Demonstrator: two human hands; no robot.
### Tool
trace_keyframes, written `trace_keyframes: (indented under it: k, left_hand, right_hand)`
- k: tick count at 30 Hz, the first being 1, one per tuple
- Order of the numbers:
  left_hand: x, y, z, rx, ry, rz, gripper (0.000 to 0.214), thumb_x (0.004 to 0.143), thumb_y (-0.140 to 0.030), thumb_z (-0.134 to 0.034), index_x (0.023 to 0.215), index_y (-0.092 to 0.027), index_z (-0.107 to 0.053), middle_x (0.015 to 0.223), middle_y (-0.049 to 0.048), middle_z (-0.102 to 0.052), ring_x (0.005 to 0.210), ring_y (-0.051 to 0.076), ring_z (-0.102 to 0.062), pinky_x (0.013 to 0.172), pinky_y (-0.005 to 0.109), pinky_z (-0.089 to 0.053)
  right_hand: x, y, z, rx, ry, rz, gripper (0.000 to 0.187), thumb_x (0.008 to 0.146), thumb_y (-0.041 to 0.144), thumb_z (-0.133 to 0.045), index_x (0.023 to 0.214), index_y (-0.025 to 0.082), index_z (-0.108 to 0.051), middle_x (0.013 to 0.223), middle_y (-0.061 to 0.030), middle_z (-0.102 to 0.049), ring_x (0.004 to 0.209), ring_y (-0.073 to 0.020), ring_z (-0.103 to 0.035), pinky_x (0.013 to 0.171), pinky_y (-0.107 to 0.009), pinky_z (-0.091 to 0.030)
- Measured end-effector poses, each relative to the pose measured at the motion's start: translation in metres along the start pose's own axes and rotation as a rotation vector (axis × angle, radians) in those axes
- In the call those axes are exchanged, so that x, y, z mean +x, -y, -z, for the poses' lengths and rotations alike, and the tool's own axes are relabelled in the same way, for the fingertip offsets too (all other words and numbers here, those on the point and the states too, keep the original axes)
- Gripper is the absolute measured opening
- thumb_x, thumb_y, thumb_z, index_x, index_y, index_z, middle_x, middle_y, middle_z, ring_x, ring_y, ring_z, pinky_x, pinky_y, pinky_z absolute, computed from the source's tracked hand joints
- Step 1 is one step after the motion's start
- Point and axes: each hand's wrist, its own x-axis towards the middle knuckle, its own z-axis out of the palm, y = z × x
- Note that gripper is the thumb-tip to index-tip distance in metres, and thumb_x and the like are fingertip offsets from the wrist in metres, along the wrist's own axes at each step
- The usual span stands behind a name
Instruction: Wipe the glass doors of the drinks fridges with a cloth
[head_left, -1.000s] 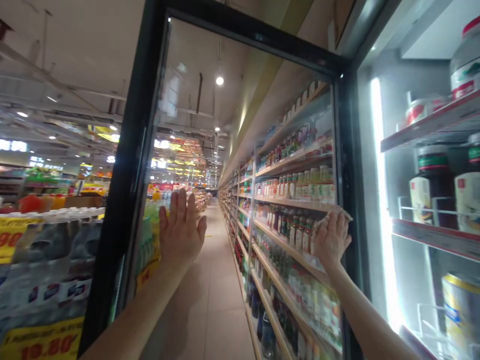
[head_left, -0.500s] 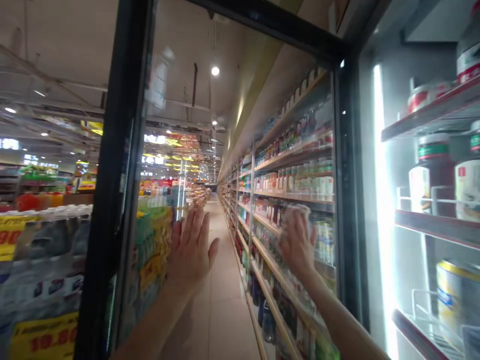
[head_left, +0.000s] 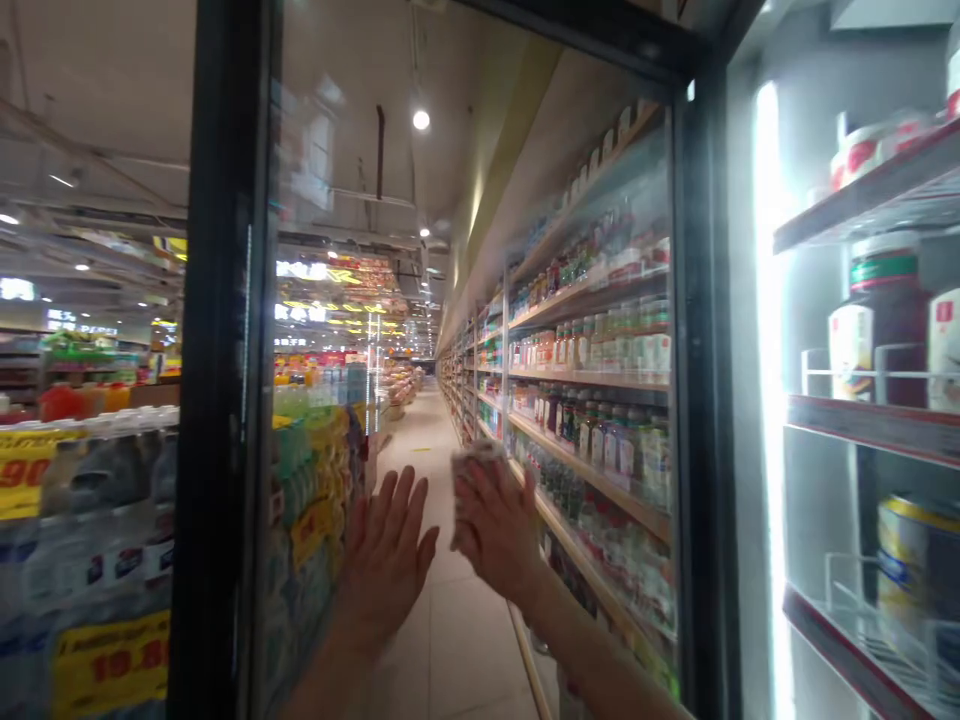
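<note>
An open glass fridge door point(head_left: 225, 300) with a black frame stands in front of me. My left hand point(head_left: 386, 560) lies flat on the glass, fingers stretched up and slightly apart. My right hand point(head_left: 495, 525) presses a crumpled pale cloth point(head_left: 472, 458) against the glass, just right of the left hand and near the middle of the pane. Through the glass I see a long supermarket aisle.
The lit fridge interior point(head_left: 862, 400) is at the right, with jars and tins on wire shelves. Shelves of bottles point(head_left: 592, 420) run along the aisle's right side. Stacked bottled drinks with yellow price signs point(head_left: 105, 660) stand at the left.
My right hand has slid the cloth leftward and down across the glass, from the door's right edge to near the left hand. The left hand has dropped a little lower.
</note>
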Motion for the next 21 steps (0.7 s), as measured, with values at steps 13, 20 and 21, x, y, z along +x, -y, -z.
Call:
trace_keyframes:
  k: [13, 20, 21]
  left_hand:
    - [-0.006, -0.004, -0.001, 0.000, -0.002, 0.040, 0.066, 0.087, -0.024, -0.046, 0.146, -0.016, -0.015, 0.143, 0.0113, -0.039, 0.139, 0.020, -0.019, 0.116, 0.041, -0.012]
    - [-0.073, -0.031, 0.002, -0.018, 0.090, 0.043, 0.068, 0.087, -0.031, -0.048, 0.145, -0.015, -0.017, 0.145, 0.0119, -0.034, 0.141, 0.022, -0.014, 0.116, 0.043, -0.011]
    - [-0.082, -0.034, 0.002, -0.016, 0.093, 0.033, 0.067, 0.087, -0.031, -0.048, 0.145, -0.016, -0.018, 0.143, 0.0113, -0.037, 0.141, 0.021, -0.014, 0.116, 0.042, -0.010]
  right_hand:
    - [-0.070, -0.050, 0.013, -0.134, 0.019, -0.313, 0.060, 0.086, 0.024, -0.040, 0.145, 0.020, -0.025, 0.147, -0.0147, -0.034, 0.140, -0.0310, -0.018, 0.107, -0.061, -0.020]
    - [-0.113, -0.059, 0.019, -0.076, 0.084, -0.059, 0.046, 0.082, 0.025, -0.046, 0.128, 0.027, -0.050, 0.130, -0.0067, -0.054, 0.134, -0.0266, -0.033, 0.111, -0.054, -0.015]
    - [-0.125, -0.079, 0.025, -0.132, 0.069, -0.154, 0.048, 0.083, 0.025, -0.044, 0.130, 0.026, -0.047, 0.132, -0.0088, -0.052, 0.133, -0.0278, -0.033, 0.109, -0.056, -0.019]
